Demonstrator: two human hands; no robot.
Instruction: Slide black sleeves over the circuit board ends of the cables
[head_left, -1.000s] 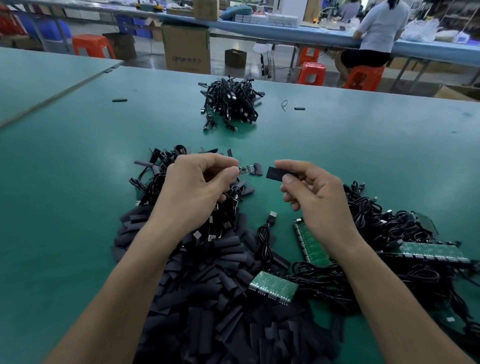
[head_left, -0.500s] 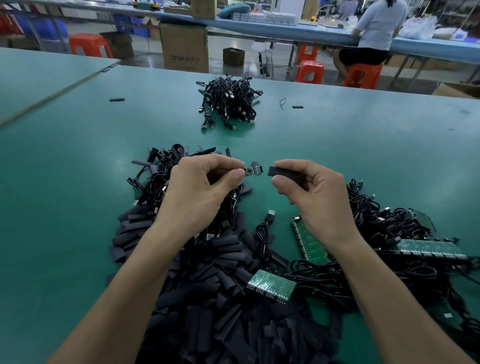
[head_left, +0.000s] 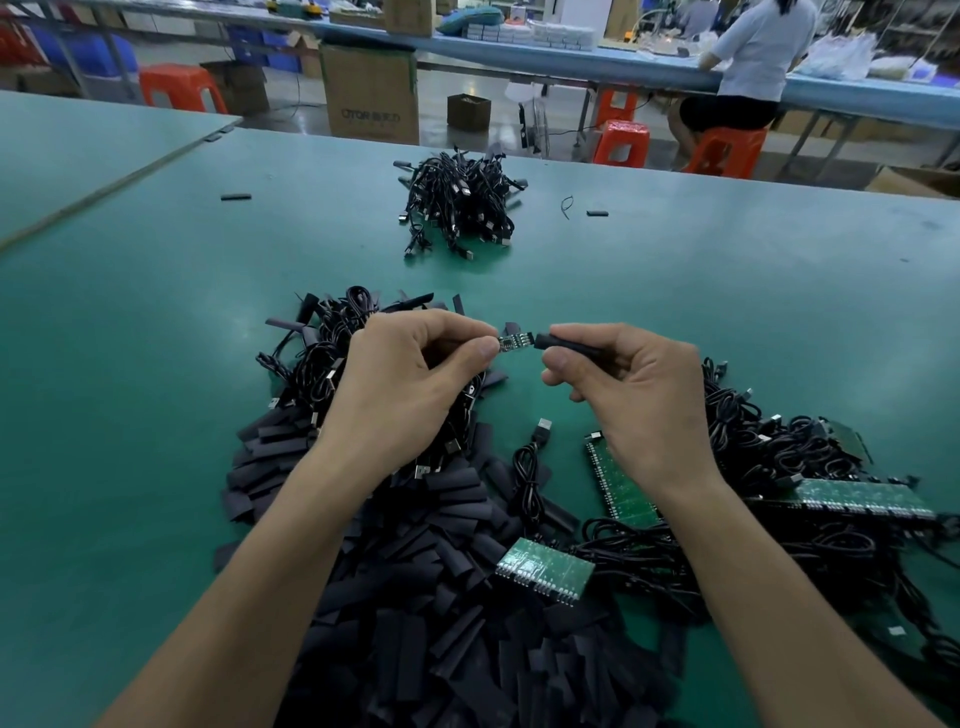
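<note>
Green matting covers a factory workbench (head_left: 156, 322) strewn with flat black sleeves (head_left: 415, 597) and coiled cables. Above it, the left hand (head_left: 410, 384) pinches a small circuit board on a thin black cable (head_left: 515, 342), its free end pointing right. The right hand (head_left: 634, 395), fingers curled, pinches a short black tubular sleeve (head_left: 563, 343), its mouth almost touching the board. Both look light; the soft sleeve likely flattens, so hold its sides behind the mouth.

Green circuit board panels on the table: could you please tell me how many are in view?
3: near panel beside the sleeve pile; middle panel partly behind the right hand; right panel on the cable heap. Others may be buried.
</note>
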